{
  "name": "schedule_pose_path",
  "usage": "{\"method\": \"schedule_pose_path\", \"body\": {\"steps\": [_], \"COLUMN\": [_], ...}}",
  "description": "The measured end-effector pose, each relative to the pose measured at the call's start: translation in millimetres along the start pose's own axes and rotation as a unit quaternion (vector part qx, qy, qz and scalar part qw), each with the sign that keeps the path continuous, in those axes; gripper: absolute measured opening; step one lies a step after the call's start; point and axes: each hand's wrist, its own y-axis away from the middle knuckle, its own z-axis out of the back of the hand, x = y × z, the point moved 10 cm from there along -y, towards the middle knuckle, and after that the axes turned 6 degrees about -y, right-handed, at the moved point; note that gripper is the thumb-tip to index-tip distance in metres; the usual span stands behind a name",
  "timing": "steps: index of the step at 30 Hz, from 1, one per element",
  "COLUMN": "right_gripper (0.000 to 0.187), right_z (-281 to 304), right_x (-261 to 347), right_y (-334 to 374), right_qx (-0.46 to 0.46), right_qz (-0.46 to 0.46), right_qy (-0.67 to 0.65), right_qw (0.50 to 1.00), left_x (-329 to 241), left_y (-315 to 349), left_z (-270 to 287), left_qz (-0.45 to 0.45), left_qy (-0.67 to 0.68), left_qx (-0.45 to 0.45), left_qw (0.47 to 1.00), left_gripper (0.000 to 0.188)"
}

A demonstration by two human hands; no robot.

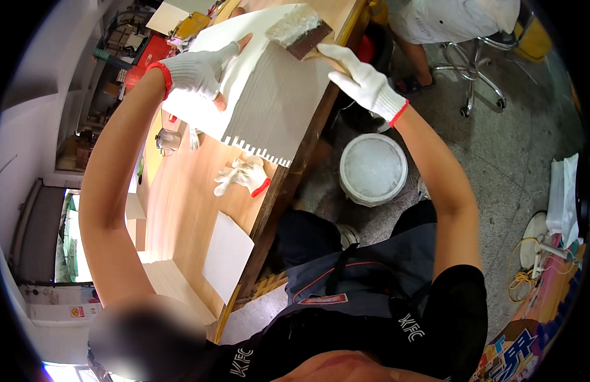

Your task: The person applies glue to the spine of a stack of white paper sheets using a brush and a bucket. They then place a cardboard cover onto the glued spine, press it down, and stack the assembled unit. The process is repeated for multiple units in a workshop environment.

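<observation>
My right hand (365,79), in a white glove with a red cuff, grips the wooden handle of a wide paste brush (305,41). White matter coats the brush's pale bristles, which lie at the far right part of a large sheet (276,95). This sheet looks grey and wet on its right portion, white on the left, and has a notched near edge. My left hand (202,69), gloved with bare fingertips showing, rests spread on the sheet's white left part. It holds nothing.
On the wooden table (186,210) lie a loose glove (245,175), a metal cup (168,139) and a white sheet (227,254). A white-topped bucket (373,169) stands on the floor at right. Beyond it, a person (457,19) sits by a wheeled chair (471,73).
</observation>
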Motion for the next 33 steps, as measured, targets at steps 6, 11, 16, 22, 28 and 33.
{"method": "schedule_pose_path", "body": {"steps": [6, 11, 16, 22, 28, 33], "right_gripper": [0.045, 0.048, 0.046, 0.05, 0.053, 0.053], "right_z": [-9, 6, 65, 77, 41, 18], "right_x": [-10, 36, 14, 16, 31, -16], "right_y": [55, 5, -28, -23, -18, 32], "right_qx": [0.177, 0.179, 0.137, 0.169, 0.161, 0.165], "right_qz": [0.002, 0.205, 0.182, 0.09, 0.189, -0.025], "right_qy": [0.144, 0.37, 0.396, 0.448, 0.409, 0.204], "right_qw": [0.974, 0.888, 0.89, 0.873, 0.878, 0.965], "left_x": [3, -4, -5, 9, -5, 1], "left_y": [0, 10, 4, 0, 5, 2], "left_z": [-2, 1, 4, -1, 7, 0], "left_qz": [0.021, 0.032, 0.015, 0.007, 0.015, 0.016], "left_qy": [-0.036, -0.027, -0.041, -0.04, -0.047, -0.052], "left_qx": [-0.003, 0.01, -0.001, -0.019, -0.006, 0.016], "left_qw": [0.999, 0.999, 0.999, 0.999, 0.999, 0.998], "left_gripper": [0.14, 0.137, 0.136, 0.136, 0.137, 0.137]}}
